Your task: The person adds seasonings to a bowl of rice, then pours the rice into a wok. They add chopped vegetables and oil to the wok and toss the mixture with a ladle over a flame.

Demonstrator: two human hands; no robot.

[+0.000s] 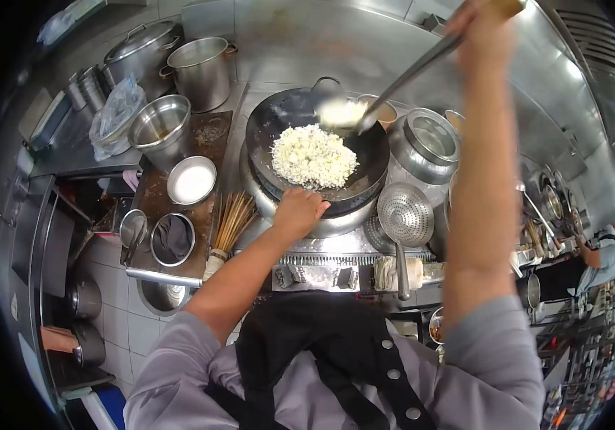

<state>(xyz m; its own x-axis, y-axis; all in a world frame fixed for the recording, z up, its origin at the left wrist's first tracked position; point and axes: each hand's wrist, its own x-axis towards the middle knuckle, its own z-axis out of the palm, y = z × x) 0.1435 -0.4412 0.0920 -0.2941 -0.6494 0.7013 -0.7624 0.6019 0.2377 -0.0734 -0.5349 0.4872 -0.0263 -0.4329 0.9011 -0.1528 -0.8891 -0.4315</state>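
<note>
A black wok point(264, 129) sits on the stove ring in front of me, with a mound of pale fried rice point(313, 158) in it. My left hand point(300, 213) is closed on the wok's near rim; whatever lies between the fingers and the rim is hidden. Raised high at the upper right, my right hand point(483, 36) is wrapped round the handle of a long metal ladle point(415, 75). The ladle slants down to the wok's far right side. Its head is blurred by motion, with a pale clump of rice point(343, 112) beside it.
A perforated strainer point(406, 215) and a lidded metal pot point(433, 143) stand right of the wok. To the left are a bamboo brush point(234, 218), a bowl of white contents point(192, 180), a steel pot point(160, 129) and stockpots point(200, 75). Another person point(598, 254) works far right.
</note>
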